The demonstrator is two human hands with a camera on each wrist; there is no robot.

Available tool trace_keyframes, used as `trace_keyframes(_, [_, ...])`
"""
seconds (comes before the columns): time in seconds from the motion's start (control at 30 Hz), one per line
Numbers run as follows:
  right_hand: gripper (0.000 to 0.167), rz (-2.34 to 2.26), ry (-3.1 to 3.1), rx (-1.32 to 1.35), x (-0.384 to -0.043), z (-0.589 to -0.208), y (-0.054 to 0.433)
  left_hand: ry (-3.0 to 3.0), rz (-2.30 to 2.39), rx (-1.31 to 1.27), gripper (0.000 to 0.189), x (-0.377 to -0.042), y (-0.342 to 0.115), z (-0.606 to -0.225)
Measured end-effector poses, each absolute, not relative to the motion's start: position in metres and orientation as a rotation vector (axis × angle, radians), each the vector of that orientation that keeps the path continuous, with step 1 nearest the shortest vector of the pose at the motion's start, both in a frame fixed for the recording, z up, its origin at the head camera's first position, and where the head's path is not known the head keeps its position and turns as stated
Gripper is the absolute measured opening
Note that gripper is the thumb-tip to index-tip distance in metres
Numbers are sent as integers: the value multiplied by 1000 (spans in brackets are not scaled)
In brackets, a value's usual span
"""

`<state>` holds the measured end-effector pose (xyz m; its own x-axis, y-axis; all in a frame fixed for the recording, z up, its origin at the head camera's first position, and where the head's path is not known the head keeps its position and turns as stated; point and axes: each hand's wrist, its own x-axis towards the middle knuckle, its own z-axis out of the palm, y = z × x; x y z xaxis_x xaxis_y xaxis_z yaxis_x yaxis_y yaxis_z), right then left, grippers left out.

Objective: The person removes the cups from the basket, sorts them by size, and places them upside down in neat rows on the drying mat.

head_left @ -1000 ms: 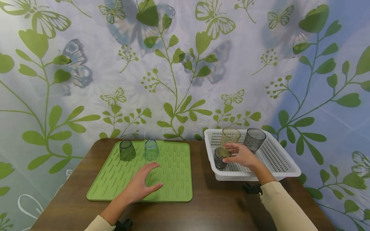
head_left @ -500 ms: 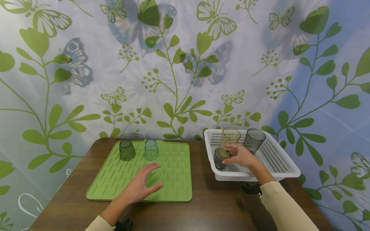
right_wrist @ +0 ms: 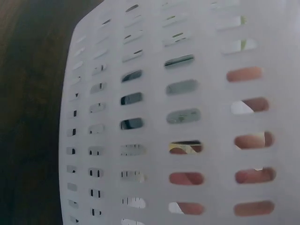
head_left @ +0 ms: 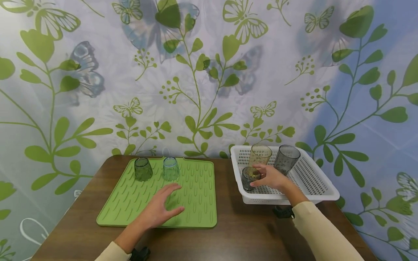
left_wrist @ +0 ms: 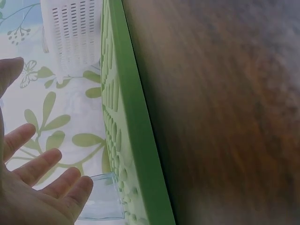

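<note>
A small dark-grey glass tumbler (head_left: 247, 181) sits in the left end of the white perforated plastic basket (head_left: 277, 199), right hand (head_left: 273, 178) at it — whether pinching, I cannot tell. The left hand (head_left: 158, 210) — grip spread — hovers over the green ribbed mat (head_left: 200, 203).

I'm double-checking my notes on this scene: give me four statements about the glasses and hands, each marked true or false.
1. The green glass and the light blue glass are on the green mat. True.
2. The left hand grips the light blue glass. False: the left hand holds nothing.
3. The right hand reaches into the white basket, at the small dark glass. True.
4. The white basket holds only two glasses. False: three show inside.
</note>
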<state>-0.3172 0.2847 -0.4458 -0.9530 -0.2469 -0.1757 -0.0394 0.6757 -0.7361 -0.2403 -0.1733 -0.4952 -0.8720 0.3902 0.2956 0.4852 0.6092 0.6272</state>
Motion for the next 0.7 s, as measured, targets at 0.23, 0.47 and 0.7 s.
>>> trace_keyframes(0.23, [93, -1182, 2638, -232, -318, -447, 284, -2705, -1077, -755, 68, -247, -168, -492])
trace_keyframes(0.47, [91, -1142, 2710, -185, -315, -442, 283, -2718, -1082, -762, 69, -249, -164, -487])
trace_keyframes(0.7, [90, -1156, 2742, -223, -311, -438, 287, -2698, -1072, -769, 69, -251, -162, -483])
